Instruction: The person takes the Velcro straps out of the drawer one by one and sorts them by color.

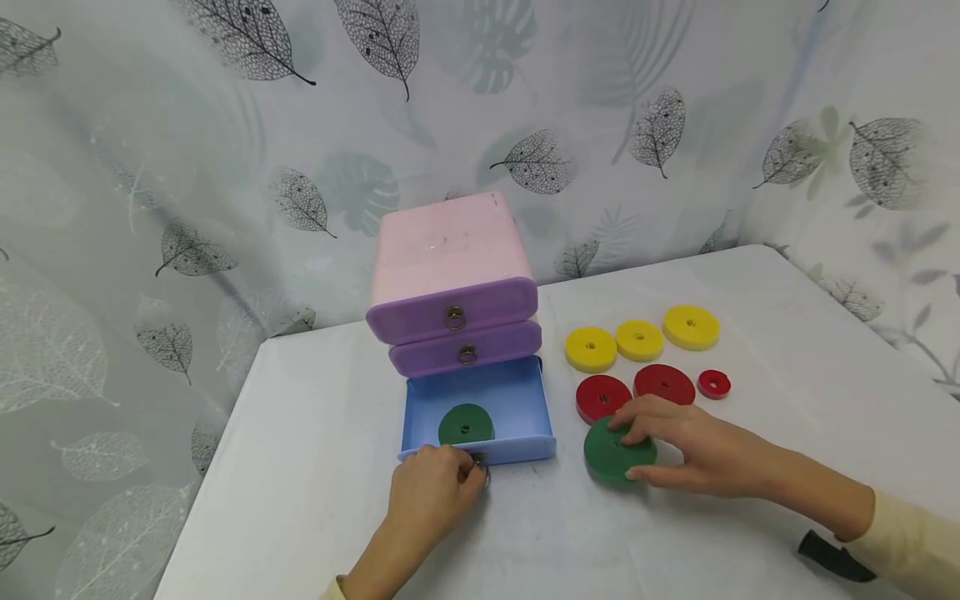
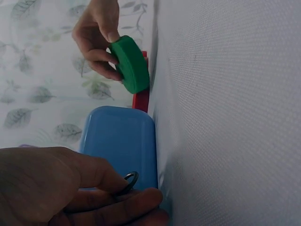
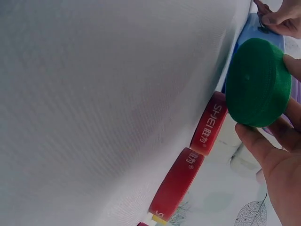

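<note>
My left hand (image 1: 433, 487) is at the front of the open blue bottom drawer (image 1: 517, 404), pinching its metal ring pull (image 2: 132, 181) between thumb and fingers. Inside that drawer lies a green roll of tape (image 1: 467, 422), near the front wall. To the right of the drawer, my right hand (image 1: 693, 446) grips another green roll of tape (image 3: 254, 82) by its edge, held tilted above the tablecloth. Just behind it are two larger red rolls of tape (image 1: 665, 384) and one small red roll (image 1: 714, 384).
Three yellow rolls of tape (image 1: 691, 327) form a row behind the red ones. The pink cabinet (image 1: 450, 246) has two purple drawers (image 1: 420, 321), both closed, above the blue one. A black object (image 1: 834, 557) lies near my right sleeve. Leaf-patterned curtain surrounds the table.
</note>
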Motion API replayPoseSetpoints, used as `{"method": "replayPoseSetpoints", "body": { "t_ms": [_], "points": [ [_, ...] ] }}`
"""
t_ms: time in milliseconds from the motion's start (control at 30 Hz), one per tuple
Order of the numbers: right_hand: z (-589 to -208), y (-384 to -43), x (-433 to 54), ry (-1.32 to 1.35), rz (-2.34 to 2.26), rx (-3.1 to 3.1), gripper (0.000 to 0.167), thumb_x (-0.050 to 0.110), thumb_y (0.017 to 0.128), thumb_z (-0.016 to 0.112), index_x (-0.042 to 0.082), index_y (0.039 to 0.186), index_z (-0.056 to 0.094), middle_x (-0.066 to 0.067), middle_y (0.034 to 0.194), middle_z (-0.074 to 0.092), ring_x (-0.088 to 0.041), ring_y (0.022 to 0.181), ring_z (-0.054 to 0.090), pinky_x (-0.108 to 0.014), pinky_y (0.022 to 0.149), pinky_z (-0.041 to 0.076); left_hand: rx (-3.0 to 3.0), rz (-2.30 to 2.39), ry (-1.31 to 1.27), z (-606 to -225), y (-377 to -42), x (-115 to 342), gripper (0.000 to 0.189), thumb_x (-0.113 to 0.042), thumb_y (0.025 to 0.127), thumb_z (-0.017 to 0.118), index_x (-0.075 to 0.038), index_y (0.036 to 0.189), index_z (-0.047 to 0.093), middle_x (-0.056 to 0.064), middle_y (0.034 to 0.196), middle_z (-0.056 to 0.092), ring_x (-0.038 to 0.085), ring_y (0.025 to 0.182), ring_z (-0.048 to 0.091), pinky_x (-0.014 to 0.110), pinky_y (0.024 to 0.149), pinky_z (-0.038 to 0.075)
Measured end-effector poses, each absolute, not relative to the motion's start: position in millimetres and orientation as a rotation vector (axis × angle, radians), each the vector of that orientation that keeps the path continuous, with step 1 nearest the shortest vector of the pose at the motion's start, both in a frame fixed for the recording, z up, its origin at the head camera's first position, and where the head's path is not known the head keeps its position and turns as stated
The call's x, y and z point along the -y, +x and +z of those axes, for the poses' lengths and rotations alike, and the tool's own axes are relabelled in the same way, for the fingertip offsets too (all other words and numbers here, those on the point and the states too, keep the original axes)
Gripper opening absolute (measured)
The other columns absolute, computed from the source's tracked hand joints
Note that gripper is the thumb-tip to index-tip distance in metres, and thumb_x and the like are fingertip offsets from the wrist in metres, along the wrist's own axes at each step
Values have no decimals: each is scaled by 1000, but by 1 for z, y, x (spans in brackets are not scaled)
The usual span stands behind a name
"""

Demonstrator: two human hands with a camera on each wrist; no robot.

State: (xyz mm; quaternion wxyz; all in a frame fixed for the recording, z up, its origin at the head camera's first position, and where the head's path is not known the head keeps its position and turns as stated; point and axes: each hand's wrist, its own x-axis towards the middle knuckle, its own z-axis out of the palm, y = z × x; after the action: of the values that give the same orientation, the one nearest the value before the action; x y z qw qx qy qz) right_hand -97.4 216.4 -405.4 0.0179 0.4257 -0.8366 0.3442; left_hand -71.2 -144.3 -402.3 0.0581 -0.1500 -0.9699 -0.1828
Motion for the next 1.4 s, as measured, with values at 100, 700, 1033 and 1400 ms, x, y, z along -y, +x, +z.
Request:
{"method": "replayPoseSetpoints", "body": {
  "t_ms": [100, 700, 1033, 1400],
  "points": [
    [-403, -98, -217, 1318, 1063, 2571, 22, 15, 89, 84, 28, 100, 69, 2, 124, 66, -18, 109, 63, -28, 80, 59, 2935, -552, -459, -402, -71, 144, 36, -16, 82, 71, -25, 53, 51, -15, 48, 33, 6, 48, 36, 27, 40, 28],
    [-402, -92, -215, 1339, 889, 2752, 36, 31, 87, 85, 24, 119, 69, 5, 124, 66, -15, 112, 61, -27, 81, 58, 2923, -557, -458, -402, -71, 144, 41, -14, 82, 70, -24, 51, 46, -15, 47, 28, 5, 47, 34, 26, 40, 26],
    [-401, -91, -215, 1345, 860, 2783, 36, 30, 87, 85, 23, 119, 70, 5, 124, 66, -15, 112, 61, -27, 82, 58, 2924, -557, -457, -402, -70, 144, 42, -14, 81, 70, -24, 50, 44, -16, 47, 28, 5, 47, 33, 26, 40, 26],
    [-392, -98, -203, 1378, 836, 2687, 45, 27, 85, 88, 23, 125, 67, 11, 123, 65, -9, 110, 62, -28, 81, 58, 2926, -565, -463, -402, -70, 144, 41, -13, 80, 69, -24, 50, 43, -15, 48, 26, 5, 48, 31, 26, 40, 24]
  ]
}}
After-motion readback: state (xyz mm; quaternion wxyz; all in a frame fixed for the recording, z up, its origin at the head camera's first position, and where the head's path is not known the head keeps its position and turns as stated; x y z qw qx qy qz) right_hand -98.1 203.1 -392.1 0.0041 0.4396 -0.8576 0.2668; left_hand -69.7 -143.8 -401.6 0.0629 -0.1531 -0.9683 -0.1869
